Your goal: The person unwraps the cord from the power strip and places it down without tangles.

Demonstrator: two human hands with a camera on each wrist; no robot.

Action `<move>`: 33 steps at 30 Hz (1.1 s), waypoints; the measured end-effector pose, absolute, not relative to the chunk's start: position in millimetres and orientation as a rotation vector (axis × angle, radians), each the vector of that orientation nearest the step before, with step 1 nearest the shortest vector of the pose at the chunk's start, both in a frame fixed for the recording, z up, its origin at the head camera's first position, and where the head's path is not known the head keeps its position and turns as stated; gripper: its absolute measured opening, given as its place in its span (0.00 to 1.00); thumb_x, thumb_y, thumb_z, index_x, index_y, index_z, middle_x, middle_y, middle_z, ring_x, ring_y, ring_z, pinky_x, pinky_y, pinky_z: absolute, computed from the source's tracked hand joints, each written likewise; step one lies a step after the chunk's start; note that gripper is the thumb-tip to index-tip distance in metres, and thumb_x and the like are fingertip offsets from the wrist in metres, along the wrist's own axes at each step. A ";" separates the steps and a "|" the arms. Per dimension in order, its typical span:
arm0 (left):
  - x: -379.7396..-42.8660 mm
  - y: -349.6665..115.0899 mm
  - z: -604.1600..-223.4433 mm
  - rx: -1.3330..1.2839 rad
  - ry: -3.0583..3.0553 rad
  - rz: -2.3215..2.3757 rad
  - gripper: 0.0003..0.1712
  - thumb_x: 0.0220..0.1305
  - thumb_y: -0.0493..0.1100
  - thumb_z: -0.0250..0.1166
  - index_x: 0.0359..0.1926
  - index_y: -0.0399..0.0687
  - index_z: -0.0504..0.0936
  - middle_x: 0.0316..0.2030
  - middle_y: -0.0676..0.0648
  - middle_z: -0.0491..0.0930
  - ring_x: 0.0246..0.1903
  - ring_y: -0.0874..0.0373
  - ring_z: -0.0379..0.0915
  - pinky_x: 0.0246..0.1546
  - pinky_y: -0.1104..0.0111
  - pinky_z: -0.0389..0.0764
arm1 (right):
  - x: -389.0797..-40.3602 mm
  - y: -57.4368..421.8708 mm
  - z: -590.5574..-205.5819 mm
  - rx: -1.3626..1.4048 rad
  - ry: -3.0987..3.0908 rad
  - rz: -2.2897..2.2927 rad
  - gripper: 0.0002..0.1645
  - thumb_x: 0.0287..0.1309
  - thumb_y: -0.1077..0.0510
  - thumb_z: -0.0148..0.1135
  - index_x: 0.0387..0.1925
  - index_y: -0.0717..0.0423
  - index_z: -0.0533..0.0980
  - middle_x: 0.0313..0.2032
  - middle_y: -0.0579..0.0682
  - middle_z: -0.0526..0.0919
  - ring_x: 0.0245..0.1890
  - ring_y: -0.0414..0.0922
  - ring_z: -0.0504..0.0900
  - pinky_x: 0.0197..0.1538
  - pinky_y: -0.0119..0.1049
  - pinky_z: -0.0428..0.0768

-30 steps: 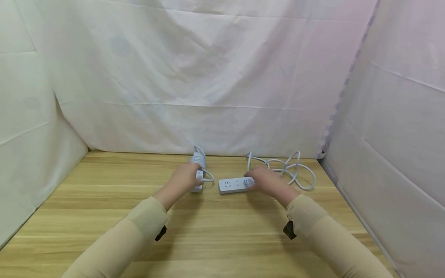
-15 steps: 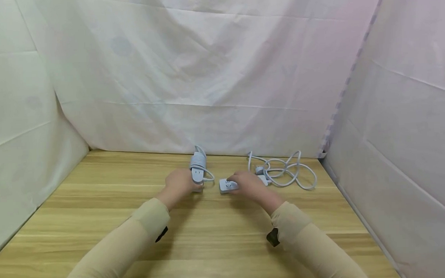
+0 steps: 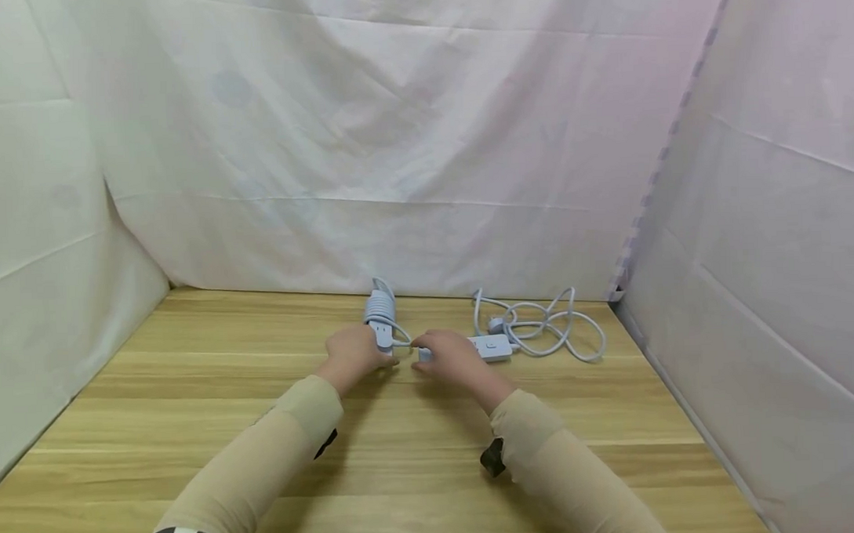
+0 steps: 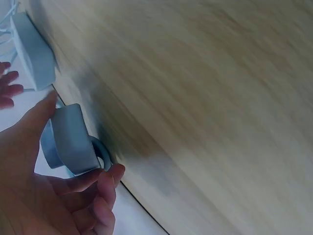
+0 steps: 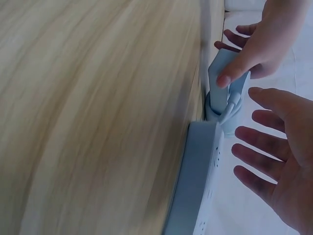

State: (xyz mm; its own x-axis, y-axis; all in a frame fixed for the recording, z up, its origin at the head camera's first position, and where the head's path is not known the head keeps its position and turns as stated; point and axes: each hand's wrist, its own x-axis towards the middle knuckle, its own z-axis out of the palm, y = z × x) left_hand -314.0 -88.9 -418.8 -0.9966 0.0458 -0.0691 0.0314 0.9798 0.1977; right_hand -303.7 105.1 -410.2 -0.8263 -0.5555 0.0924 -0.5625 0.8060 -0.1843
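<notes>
A white power strip [image 3: 384, 336] with its cord wound around it lies at the back middle of the table. My left hand [image 3: 351, 357] holds its near end, thumb on one side and fingertips on the other, as the left wrist view shows on the strip's end [image 4: 76, 139]. Just to the right, a second white power strip [image 3: 493, 347] lies crosswise. Over its left end is my right hand [image 3: 453, 360], hiding that part in the head view. The right wrist view shows the right hand [image 5: 288, 147] with fingers spread, apart from the second strip [image 5: 195, 181].
The second strip's loose cord [image 3: 591, 359] lies in tangled loops at the back right, with a plug [image 3: 496, 325] beside the strip. White cloth [image 3: 394, 142] hangs behind and at both sides of the wooden table [image 3: 406, 471].
My right hand has moved left along the second strip, from its right end to its left end. My left hand has shifted to the near end of the cord-wound strip.
</notes>
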 end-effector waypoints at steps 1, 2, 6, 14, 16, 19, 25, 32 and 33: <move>-314.0 -88.0 -418.8 0.069 3.051 0.293 0.33 0.45 0.70 0.71 0.27 0.45 0.76 0.24 0.47 0.75 0.25 0.53 0.73 0.24 0.58 0.74 | -304.2 103.8 -410.3 0.906 -2.953 0.332 0.22 0.58 0.49 0.68 0.53 0.52 0.80 0.47 0.48 0.82 0.48 0.47 0.80 0.52 0.43 0.75; -313.8 -87.1 -418.7 0.075 3.046 0.289 0.32 0.47 0.69 0.71 0.27 0.45 0.77 0.24 0.47 0.75 0.25 0.53 0.73 0.24 0.58 0.74 | -304.7 102.6 -410.4 0.894 -2.954 0.344 0.22 0.59 0.49 0.68 0.53 0.52 0.80 0.47 0.48 0.82 0.48 0.47 0.80 0.52 0.43 0.75; -312.8 -90.0 -418.7 0.088 3.038 0.297 0.28 0.50 0.65 0.70 0.27 0.45 0.77 0.24 0.46 0.75 0.24 0.53 0.73 0.24 0.59 0.74 | -306.5 95.5 -408.8 0.851 -2.981 0.419 0.21 0.60 0.48 0.67 0.53 0.51 0.80 0.48 0.48 0.82 0.49 0.46 0.80 0.52 0.42 0.75; -309.8 -103.2 -415.2 0.159 3.047 0.392 0.16 0.50 0.49 0.72 0.25 0.46 0.75 0.22 0.48 0.74 0.23 0.54 0.70 0.22 0.60 0.72 | -306.9 86.2 -404.7 0.878 -2.975 0.471 0.22 0.61 0.49 0.66 0.54 0.54 0.80 0.48 0.49 0.82 0.49 0.47 0.80 0.51 0.42 0.76; -308.7 -106.9 -415.3 0.179 3.062 0.431 0.15 0.49 0.47 0.72 0.25 0.46 0.74 0.22 0.48 0.74 0.22 0.53 0.70 0.22 0.60 0.72 | -306.9 85.2 -404.5 0.882 -2.973 0.490 0.22 0.61 0.49 0.66 0.54 0.54 0.80 0.49 0.50 0.82 0.49 0.47 0.80 0.52 0.42 0.76; -307.7 -112.1 -414.6 0.205 3.074 0.494 0.14 0.50 0.47 0.71 0.26 0.45 0.75 0.22 0.48 0.75 0.23 0.53 0.71 0.22 0.60 0.72 | -306.7 83.1 -403.9 0.866 -2.981 0.530 0.23 0.62 0.49 0.65 0.55 0.54 0.79 0.50 0.50 0.82 0.50 0.47 0.79 0.53 0.42 0.75; -305.7 -117.5 -407.7 0.231 3.048 0.523 0.15 0.54 0.50 0.71 0.29 0.45 0.77 0.24 0.48 0.76 0.24 0.53 0.72 0.24 0.59 0.73 | -305.9 77.5 -401.0 0.819 -2.989 0.616 0.22 0.63 0.50 0.64 0.55 0.54 0.78 0.51 0.49 0.82 0.50 0.48 0.79 0.51 0.43 0.75; -296.6 -121.9 -396.3 0.254 3.072 0.449 0.17 0.53 0.53 0.72 0.27 0.47 0.76 0.24 0.48 0.77 0.24 0.53 0.73 0.26 0.57 0.76 | -304.8 68.3 -399.0 0.789 -2.956 0.741 0.21 0.64 0.50 0.64 0.54 0.55 0.79 0.50 0.48 0.82 0.48 0.47 0.80 0.49 0.41 0.77; -295.1 -122.5 -395.0 0.261 3.075 0.443 0.17 0.53 0.54 0.71 0.27 0.48 0.76 0.24 0.48 0.77 0.25 0.53 0.73 0.26 0.57 0.76 | -304.6 67.1 -399.2 0.789 -2.950 0.759 0.20 0.64 0.51 0.64 0.54 0.55 0.79 0.49 0.48 0.82 0.48 0.47 0.80 0.48 0.41 0.77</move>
State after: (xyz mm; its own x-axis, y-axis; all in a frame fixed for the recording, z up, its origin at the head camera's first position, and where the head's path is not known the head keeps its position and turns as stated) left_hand -295.1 -122.5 -395.0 -0.9857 0.1685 -0.0001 0.1616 0.9457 0.2821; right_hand -304.6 67.1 -399.2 -0.8744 -0.4711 0.1162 -0.4687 0.7580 -0.4537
